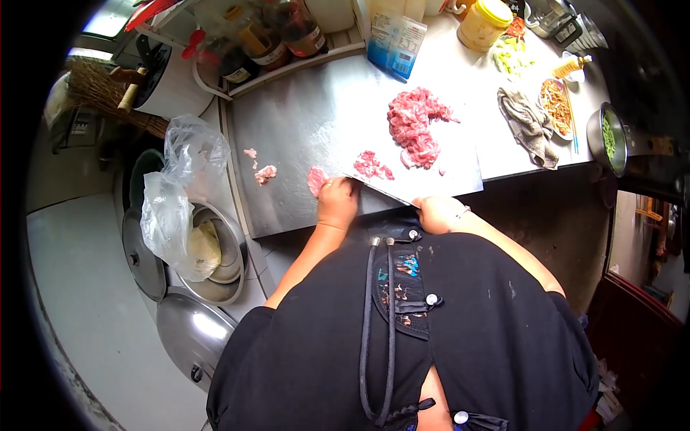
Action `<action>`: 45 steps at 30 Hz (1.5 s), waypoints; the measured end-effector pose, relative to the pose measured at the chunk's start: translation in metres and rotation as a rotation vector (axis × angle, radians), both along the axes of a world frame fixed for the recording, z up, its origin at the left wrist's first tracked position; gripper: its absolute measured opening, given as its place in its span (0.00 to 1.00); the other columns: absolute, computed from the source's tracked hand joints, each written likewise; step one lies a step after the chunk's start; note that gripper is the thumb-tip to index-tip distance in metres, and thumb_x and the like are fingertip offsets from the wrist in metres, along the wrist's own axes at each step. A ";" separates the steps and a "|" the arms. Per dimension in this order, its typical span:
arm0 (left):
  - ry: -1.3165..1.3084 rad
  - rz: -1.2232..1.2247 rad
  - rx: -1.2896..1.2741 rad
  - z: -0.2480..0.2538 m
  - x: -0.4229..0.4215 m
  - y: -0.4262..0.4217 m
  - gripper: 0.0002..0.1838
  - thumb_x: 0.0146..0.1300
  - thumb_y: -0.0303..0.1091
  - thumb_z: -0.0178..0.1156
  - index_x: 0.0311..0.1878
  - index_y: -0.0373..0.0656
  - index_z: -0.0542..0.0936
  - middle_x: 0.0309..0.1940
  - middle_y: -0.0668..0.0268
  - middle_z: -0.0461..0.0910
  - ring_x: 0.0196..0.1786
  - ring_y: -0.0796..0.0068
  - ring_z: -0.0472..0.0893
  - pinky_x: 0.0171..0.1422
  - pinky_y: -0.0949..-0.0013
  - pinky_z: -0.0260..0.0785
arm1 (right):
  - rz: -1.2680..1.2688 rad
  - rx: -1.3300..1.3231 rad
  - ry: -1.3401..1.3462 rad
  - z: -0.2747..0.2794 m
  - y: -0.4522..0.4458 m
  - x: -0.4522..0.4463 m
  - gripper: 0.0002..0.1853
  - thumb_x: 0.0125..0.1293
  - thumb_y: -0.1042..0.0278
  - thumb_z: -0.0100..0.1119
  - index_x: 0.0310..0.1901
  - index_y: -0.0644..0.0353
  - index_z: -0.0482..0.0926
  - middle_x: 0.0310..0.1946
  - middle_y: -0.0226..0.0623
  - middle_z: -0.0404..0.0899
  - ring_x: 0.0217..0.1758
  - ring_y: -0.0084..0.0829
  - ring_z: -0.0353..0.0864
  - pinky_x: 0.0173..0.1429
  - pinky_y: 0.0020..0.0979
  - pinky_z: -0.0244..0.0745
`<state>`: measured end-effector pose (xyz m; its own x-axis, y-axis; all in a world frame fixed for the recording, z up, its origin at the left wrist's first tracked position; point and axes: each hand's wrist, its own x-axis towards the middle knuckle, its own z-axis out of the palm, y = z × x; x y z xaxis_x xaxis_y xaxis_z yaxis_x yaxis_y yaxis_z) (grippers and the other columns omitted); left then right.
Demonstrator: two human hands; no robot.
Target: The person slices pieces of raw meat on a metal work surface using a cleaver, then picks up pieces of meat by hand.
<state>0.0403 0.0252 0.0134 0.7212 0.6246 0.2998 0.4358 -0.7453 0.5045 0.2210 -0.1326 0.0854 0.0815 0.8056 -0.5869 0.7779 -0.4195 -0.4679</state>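
Note:
On a metal cutting board (287, 129), my left hand (338, 205) has its fingers curled over a piece of raw meat (316, 179). My right hand (440, 214) is closed round the handle end of a knife (381, 192); the handle itself is hidden. The blade slants across the near part of the board, its tip close to my left fingers. Just beyond the blade lies a small heap of cut meat (374, 166). A larger pile of sliced raw meat (415, 126) sits farther back. Pale scraps (265, 174) lie at the left.
Bottles (302, 32) stand on a rack behind the board, beside a blue pouch (397, 47). Right of it are a cloth (528, 126), a plate of shredded food (557, 108) and a bowl of greens (607, 138). Pots and a plastic bag (172, 215) are at the left.

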 end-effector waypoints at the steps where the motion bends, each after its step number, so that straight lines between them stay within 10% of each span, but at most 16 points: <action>1: 0.032 0.000 0.010 -0.001 0.000 0.000 0.04 0.47 0.30 0.63 0.28 0.42 0.80 0.30 0.60 0.79 0.36 0.56 0.78 0.44 0.61 0.71 | 0.000 0.001 0.000 0.002 0.003 -0.001 0.15 0.60 0.70 0.48 0.48 0.61 0.77 0.35 0.53 0.80 0.42 0.49 0.80 0.50 0.42 0.73; 27: -0.024 0.047 -0.228 0.006 -0.003 0.014 0.07 0.56 0.25 0.58 0.39 0.44 0.79 0.32 0.59 0.79 0.37 0.58 0.79 0.42 0.65 0.72 | -0.208 0.032 0.073 0.014 -0.006 0.006 0.14 0.62 0.64 0.48 0.45 0.61 0.78 0.38 0.53 0.79 0.45 0.50 0.78 0.52 0.43 0.71; 35: -0.006 0.040 -0.347 0.010 -0.001 0.012 0.24 0.48 0.27 0.67 0.51 0.41 0.75 0.45 0.59 0.75 0.36 0.69 0.79 0.42 0.72 0.74 | -0.243 0.072 0.063 0.010 -0.021 0.010 0.14 0.62 0.64 0.50 0.44 0.63 0.76 0.37 0.55 0.79 0.44 0.51 0.78 0.50 0.44 0.72; 45: 0.192 -0.019 -0.251 0.024 0.026 0.003 0.36 0.41 0.37 0.73 0.58 0.43 0.72 0.48 0.57 0.73 0.47 0.59 0.77 0.53 0.65 0.71 | -0.428 -0.028 0.137 0.009 -0.036 0.021 0.15 0.62 0.64 0.52 0.46 0.65 0.74 0.37 0.58 0.78 0.45 0.53 0.77 0.51 0.44 0.71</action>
<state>0.0661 0.0284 0.0375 0.7621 0.6475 -0.0049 0.5278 -0.6168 0.5840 0.2421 -0.1684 0.0946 0.3241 0.7000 -0.6364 0.4628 -0.7040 -0.5387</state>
